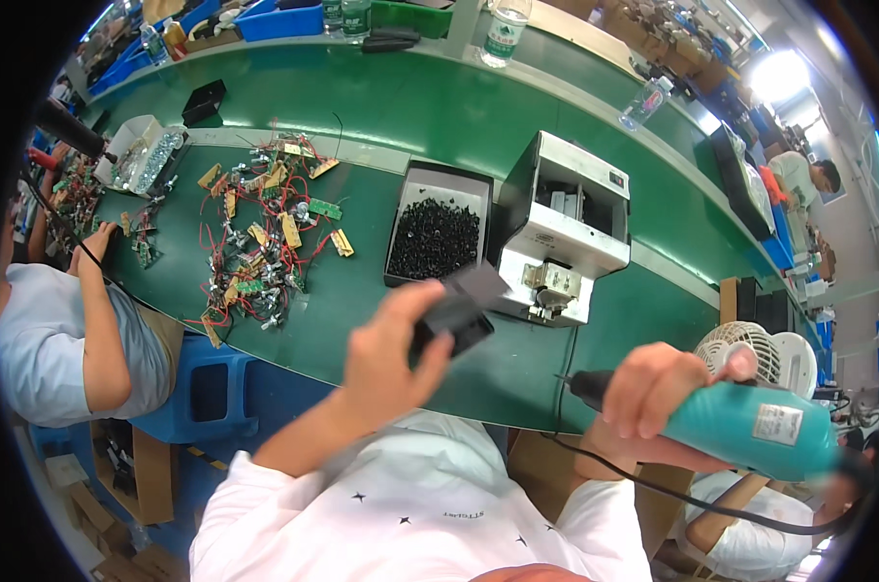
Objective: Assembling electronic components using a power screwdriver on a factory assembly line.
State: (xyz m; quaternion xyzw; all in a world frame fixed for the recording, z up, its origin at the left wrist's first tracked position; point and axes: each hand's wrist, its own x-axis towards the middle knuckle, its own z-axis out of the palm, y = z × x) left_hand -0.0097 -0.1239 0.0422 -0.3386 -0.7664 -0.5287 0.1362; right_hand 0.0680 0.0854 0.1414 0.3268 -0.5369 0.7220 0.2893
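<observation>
Teal electric screwdriver (735, 427) up close on right, right hand (653, 388) wrapped snugly round it, bit pointing left over near part of desk (347, 306). Left hand (391, 349) mostly closed on black plastic case (462, 315), kinda blurry, held up near middle, on near side of tray (449, 180) full of tiny black bits. White-and-black machine (595, 244) sits just right of tray, messy heap of red-wired circuit boards (290, 231) off to left. White fan (798, 364) over on right, behind screwdriver.

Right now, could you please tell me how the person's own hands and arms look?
The left hand, slightly blurred, and the right hand are ungloved. Both forearms are bare below short white T-shirt sleeves, and nothing worn shows on the left wrist.
</observation>
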